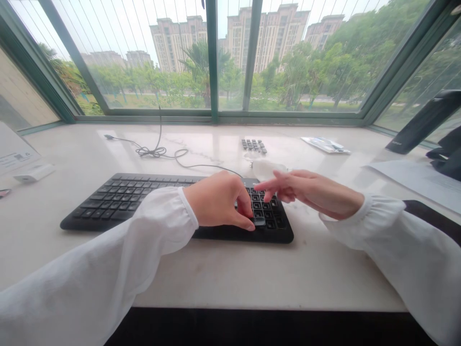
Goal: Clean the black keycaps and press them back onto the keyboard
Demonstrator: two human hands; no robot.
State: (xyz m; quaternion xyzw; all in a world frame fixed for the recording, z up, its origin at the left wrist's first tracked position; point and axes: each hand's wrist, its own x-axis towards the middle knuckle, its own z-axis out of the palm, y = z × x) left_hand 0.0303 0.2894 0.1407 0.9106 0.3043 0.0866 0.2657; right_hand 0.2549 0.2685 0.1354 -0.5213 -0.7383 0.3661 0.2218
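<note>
A black keyboard point(122, 197) lies on the white marble-like surface. At its right end the number pad point(266, 206) shows bare key sockets. My left hand point(219, 199) reaches over the keyboard, thumb and forefinger closed at a dark keycap point(258, 221) low on the number pad. Whether the keycap is seated or raised is hard to see. My right hand point(298, 187) hovers above the pad's upper right, holding nothing, fingers apart and forefinger stretched toward the sockets. Behind the keyboard, loose keycaps point(254, 145) sit in rows.
A thin cable point(154, 152) lies coiled behind the keyboard. Near my right hand is a whitish translucent item point(268, 168). Further right are a small clear packet point(324, 144), paper point(414, 180) and a black object point(421, 125). A white box point(34, 173) stands left. Windows point(212, 62) close the back.
</note>
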